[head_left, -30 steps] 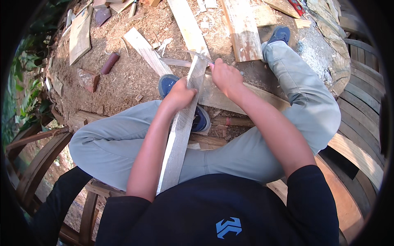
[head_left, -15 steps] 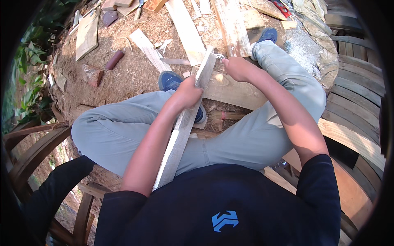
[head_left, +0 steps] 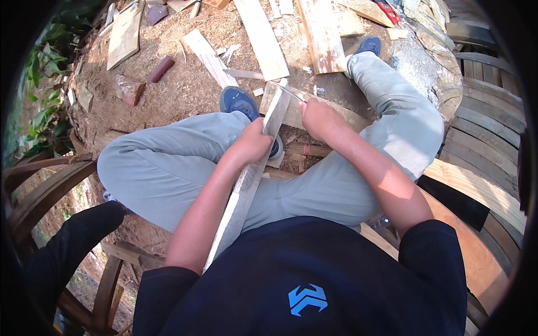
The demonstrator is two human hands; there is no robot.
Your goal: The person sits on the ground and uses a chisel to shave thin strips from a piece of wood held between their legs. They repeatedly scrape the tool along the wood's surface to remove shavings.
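My left hand [head_left: 252, 143] is closed around a long pale wooden strip [head_left: 238, 196]. The strip slants from my shirt across my lap, its far end pointing away between my knees. My right hand [head_left: 323, 119] is closed on a thin metal-bladed tool [head_left: 291, 93], its handle hidden in the fist. The blade reaches left to the strip's far end and seems to touch its edge; its exact kind is unclear. Below that end lies a wide wooden board [head_left: 336, 112] on the ground, near my shoe [head_left: 238, 102].
A grey blade-shaped piece [head_left: 245, 74] lies beyond the strip. Several boards [head_left: 262, 39] are spread over the shaving-strewn ground, with a maroon cylinder [head_left: 161, 69] and a brick piece [head_left: 130, 89] on the left. Slatted wood [head_left: 485, 134] lines the right; another person's dark-clothed leg [head_left: 78, 241] is at lower left.
My right hand has moved down and slightly right, and its tool's blade now shows plainly against the strip's end. The strip and my left hand have shifted slightly nearer.
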